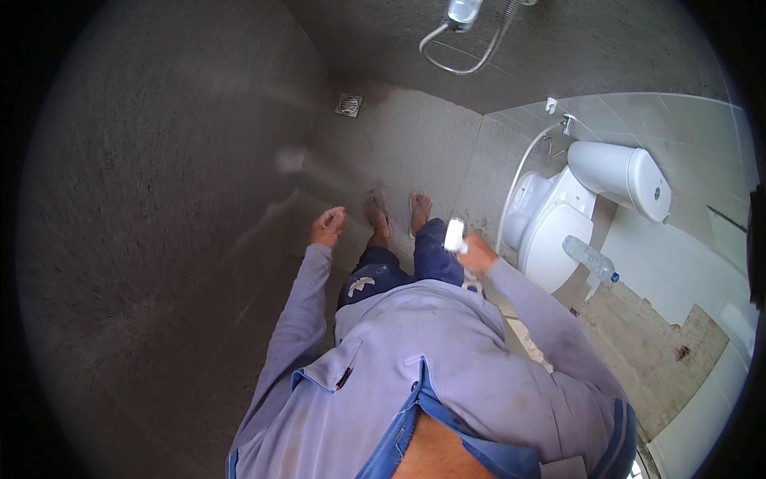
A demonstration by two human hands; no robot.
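Observation:
My right hand (479,255) is closed around a white bidet sprayer (455,236), its head pointing away from me in front of my right thigh. A white hose (517,180) curves from the wall valve past the toilet and down toward that hand. Nothing shows in my left hand (328,227), which hangs in the air with its fingers loosely apart, close to the dark grey wall (183,191). My feet stand on the grey tiled floor (423,132) between the two hands. Pale streaks cross the dark wall; I cannot tell whether they are water or reflections.
To the right stands a white toilet (558,247) with its lid down and a rounded cistern (618,177). A clear plastic bottle (590,259) lies on the lid's edge. A floor drain (349,104) sits in the far corner. A metal shower hose (459,70) hangs at the back wall.

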